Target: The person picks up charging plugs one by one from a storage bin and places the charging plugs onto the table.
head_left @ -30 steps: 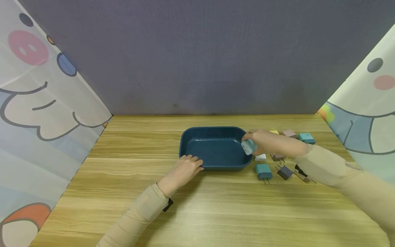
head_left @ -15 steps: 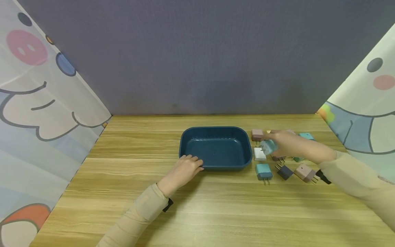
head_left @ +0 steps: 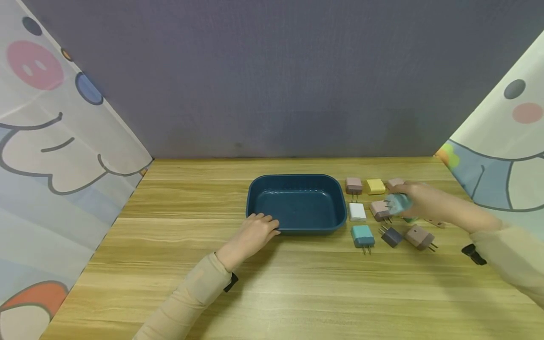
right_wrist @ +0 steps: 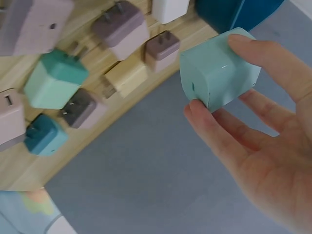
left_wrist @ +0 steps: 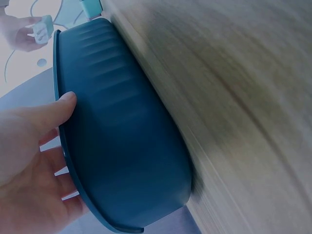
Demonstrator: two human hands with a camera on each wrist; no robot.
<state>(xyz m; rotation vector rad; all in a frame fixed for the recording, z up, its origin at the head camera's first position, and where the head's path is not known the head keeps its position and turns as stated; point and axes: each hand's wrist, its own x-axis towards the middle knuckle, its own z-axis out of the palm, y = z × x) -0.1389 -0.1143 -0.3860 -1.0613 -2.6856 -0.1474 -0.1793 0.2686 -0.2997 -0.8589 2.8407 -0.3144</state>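
My left hand (head_left: 250,236) grips the near rim of a dark blue plastic tray (head_left: 306,208) in the head view. In the left wrist view its thumb lies on the outer wall of the tray (left_wrist: 122,126), the other fingers behind the rim. To the tray's right, my right hand (head_left: 425,202) holds a pale turquoise charger (head_left: 398,204) above the other chargers. The right wrist view has this charger (right_wrist: 219,70) pinched between thumb and fingertips, apart from the table. No charger lies inside the tray.
Several plug chargers lie right of the tray, among them a white charger (head_left: 357,212), a yellow charger (head_left: 375,186), a turquoise charger (head_left: 362,235) and a dark charger (head_left: 391,237). A grey panel (head_left: 272,85) closes off the wooden table's back; cartoon-print sheets hang at both sides.
My right hand has moved right, away from the tray's right rim, still holding the turquoise charger. Chargers it covered before now show. My left hand and the tray have stayed put.
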